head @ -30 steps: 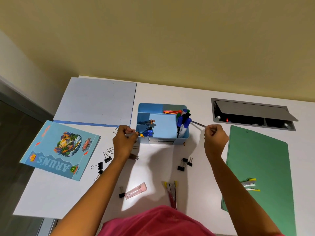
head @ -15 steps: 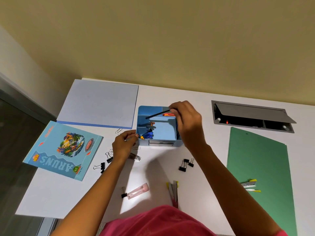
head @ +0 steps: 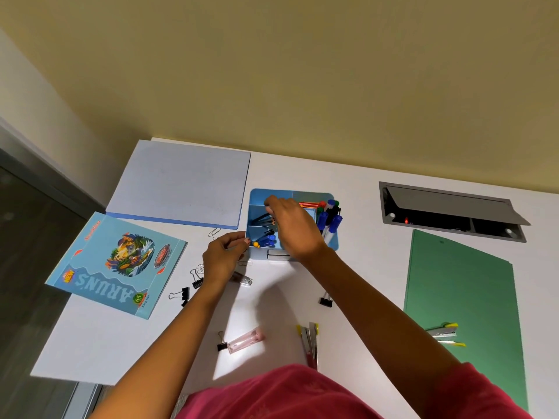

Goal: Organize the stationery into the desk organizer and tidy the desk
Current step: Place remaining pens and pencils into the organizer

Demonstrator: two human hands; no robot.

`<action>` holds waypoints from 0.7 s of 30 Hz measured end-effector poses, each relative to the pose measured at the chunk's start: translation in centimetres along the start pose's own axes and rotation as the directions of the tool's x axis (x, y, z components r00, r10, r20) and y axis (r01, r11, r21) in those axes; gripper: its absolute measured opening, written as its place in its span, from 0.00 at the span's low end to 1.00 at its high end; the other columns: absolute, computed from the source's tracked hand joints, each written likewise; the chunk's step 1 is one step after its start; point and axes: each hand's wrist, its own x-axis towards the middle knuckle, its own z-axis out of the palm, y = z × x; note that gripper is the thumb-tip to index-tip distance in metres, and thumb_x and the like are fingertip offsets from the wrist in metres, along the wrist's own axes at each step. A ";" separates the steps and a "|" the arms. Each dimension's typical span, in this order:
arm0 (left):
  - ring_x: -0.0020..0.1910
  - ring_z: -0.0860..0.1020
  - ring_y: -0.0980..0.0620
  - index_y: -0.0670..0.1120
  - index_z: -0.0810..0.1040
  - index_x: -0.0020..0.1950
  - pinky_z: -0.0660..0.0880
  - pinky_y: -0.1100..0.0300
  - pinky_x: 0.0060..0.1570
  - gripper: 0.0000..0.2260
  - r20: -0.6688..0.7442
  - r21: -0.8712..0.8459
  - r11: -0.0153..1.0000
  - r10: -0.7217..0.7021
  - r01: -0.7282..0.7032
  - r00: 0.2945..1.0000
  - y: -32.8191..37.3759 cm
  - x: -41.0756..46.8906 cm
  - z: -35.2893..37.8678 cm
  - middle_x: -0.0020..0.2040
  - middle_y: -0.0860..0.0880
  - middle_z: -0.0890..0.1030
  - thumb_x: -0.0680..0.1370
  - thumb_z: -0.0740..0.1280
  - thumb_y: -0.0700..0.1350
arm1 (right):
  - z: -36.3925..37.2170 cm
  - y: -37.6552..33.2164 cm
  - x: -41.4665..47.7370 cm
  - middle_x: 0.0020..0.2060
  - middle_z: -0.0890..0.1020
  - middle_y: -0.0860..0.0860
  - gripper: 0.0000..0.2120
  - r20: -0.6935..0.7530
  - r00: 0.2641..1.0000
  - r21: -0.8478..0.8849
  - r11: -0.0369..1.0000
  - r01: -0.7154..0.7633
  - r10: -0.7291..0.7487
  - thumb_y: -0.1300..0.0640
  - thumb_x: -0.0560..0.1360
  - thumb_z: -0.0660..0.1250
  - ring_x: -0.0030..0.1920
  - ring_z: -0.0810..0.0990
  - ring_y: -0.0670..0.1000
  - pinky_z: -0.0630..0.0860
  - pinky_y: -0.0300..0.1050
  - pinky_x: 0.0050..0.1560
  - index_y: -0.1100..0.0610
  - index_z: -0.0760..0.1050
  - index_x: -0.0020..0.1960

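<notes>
While the right hand [head: 290, 225] reaches over the blue desk organizer [head: 331, 241], its fingertips are pinched together above the left compartments, apparently lowering a dark pen; the pen itself cannot be told apart from those already inside. The left hand [head: 225, 257] rests at the organizer's 9 o'clock side, fingers curled in a pinch on something small that cannot be made out, touching or just beside the wall.

The step in hand looks like dropping a pen into a compartment. Next, the loose items on the white desk [head: 90, 343] call for gathering, small clips first.

From the organizer, markers [head: 331, 216] stand in its 3 o'clock compartment. Black binder clips [head: 189, 293] and wire paper clips [head: 214, 232] lie toward 8 o'clock. A pink stapler [head: 245, 343] with a clip beside it lies at 6 o'clock, and a yellow-tipped stapler [head: 310, 343] just right of that. Another stapler [head: 444, 334] sits on a green folder [head: 459, 297] at 4 o'clock. A blue notebook [head: 118, 264] lies at 9 o'clock, and a pale folder [head: 181, 182] at 10 o'clock. An open cable hatch [head: 450, 210] sits at 3 o'clock.

The forearms cross above the clips, which may hinder reaching them.
</notes>
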 end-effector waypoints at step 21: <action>0.49 0.82 0.48 0.47 0.82 0.55 0.77 0.48 0.58 0.11 -0.019 0.015 0.999 -0.036 0.036 0.999 -0.1 0.1 0.2 0.45 0.49 0.83 0.73 0.72 0.45 | 6.2 11.8 -10.5 0.34 0.80 0.63 0.07 -0.193 0.729 0.268 0.750 -0.605 0.657 0.68 0.68 0.73 0.35 0.78 0.62 0.75 0.50 0.33 0.68 0.74 0.40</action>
